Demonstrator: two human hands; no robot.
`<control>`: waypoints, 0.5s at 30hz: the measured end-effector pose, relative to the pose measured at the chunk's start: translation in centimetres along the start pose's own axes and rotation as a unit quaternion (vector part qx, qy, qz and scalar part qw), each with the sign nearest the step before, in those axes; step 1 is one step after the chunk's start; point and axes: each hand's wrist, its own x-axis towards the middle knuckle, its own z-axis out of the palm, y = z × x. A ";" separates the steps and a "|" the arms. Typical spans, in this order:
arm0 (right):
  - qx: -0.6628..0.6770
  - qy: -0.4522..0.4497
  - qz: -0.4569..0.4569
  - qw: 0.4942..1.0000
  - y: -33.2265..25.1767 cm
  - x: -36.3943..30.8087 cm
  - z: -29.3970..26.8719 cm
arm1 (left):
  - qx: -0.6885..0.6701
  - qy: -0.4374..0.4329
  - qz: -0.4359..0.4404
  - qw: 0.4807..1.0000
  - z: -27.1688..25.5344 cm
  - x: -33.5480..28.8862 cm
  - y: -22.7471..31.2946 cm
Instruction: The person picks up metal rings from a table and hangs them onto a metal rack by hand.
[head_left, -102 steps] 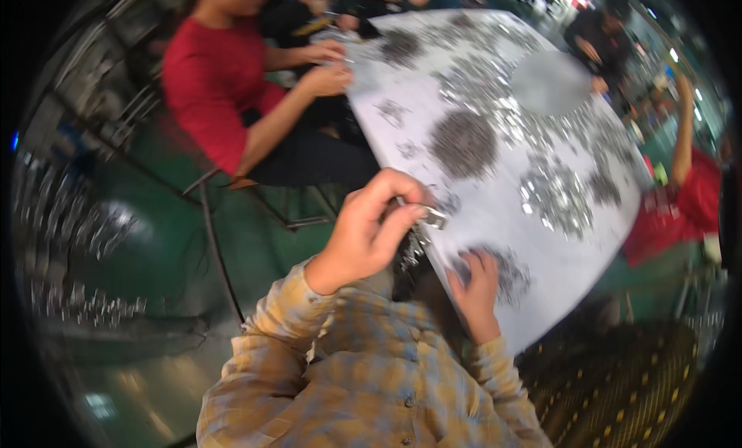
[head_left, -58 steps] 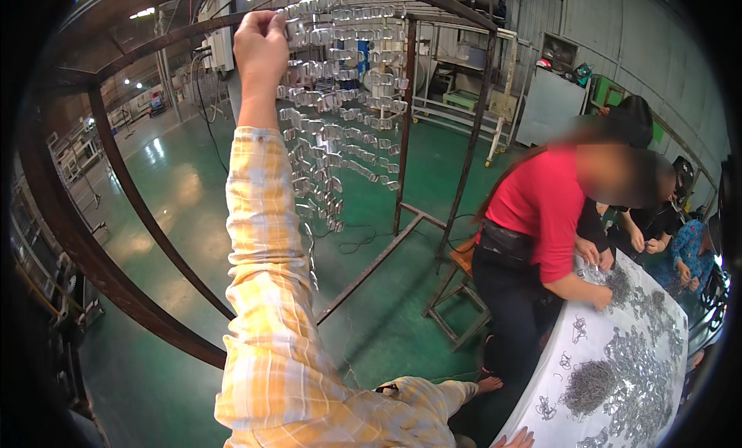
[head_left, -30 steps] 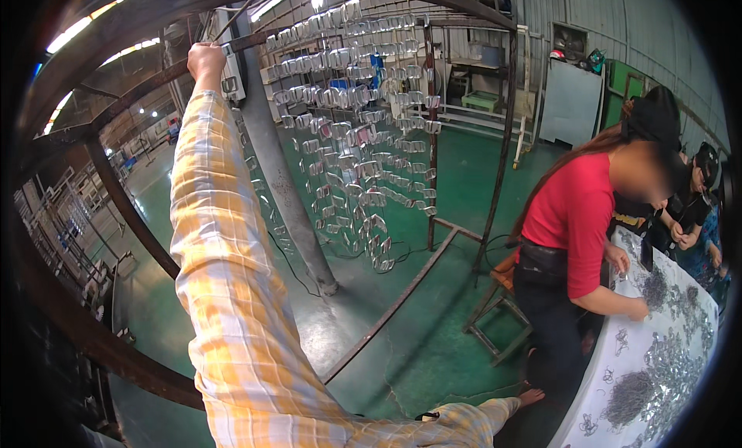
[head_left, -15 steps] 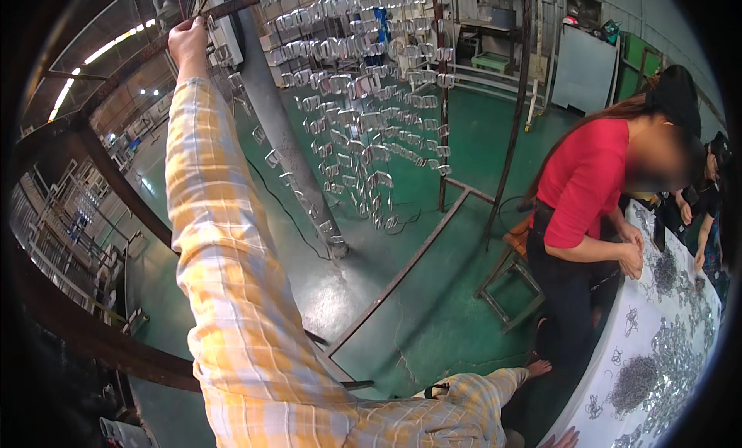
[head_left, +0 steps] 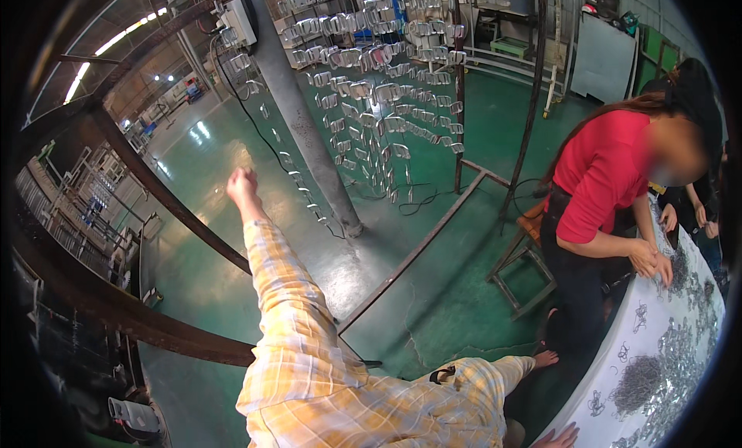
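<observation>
My left hand (head_left: 241, 187) is stretched out in the air at arm's length, in a yellow plaid sleeve, fingers curled into a fist with nothing visible in it. It hangs below and left of rows of small shiny metal pieces (head_left: 371, 77) strung on a dark metal rack. My right hand (head_left: 560, 436) shows only at the bottom edge, fingers spread flat on the white table (head_left: 618, 405). Heaps of small metal parts (head_left: 638, 374) lie on that table, apart from my right hand.
A person in a red top (head_left: 603, 185) bends over the table at the right, both hands on the parts. A wooden stool (head_left: 525, 255) stands beside them. A grey pillar (head_left: 301, 123) and rusty curved frame bars (head_left: 154, 193) rise from the green floor.
My left hand has come down from the top bar of the rack and now hangs lower, away from the hung pieces. The view has tilted downward toward the floor and table.
</observation>
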 end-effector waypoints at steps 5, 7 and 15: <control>-0.008 0.008 -0.003 1.000 0.1 -1.0 -1.7 | 0.108 0.052 -0.129 0.984 -4.8 -3.8 -5.6; -0.011 0.010 -0.003 1.000 0.2 -1.3 -2.3 | 0.145 0.056 -0.154 0.976 -5.0 -5.1 -6.7; -0.006 0.006 0.001 1.000 0.4 -2.4 -5.0 | 0.252 -0.015 -0.103 0.962 -2.7 -7.8 -10.8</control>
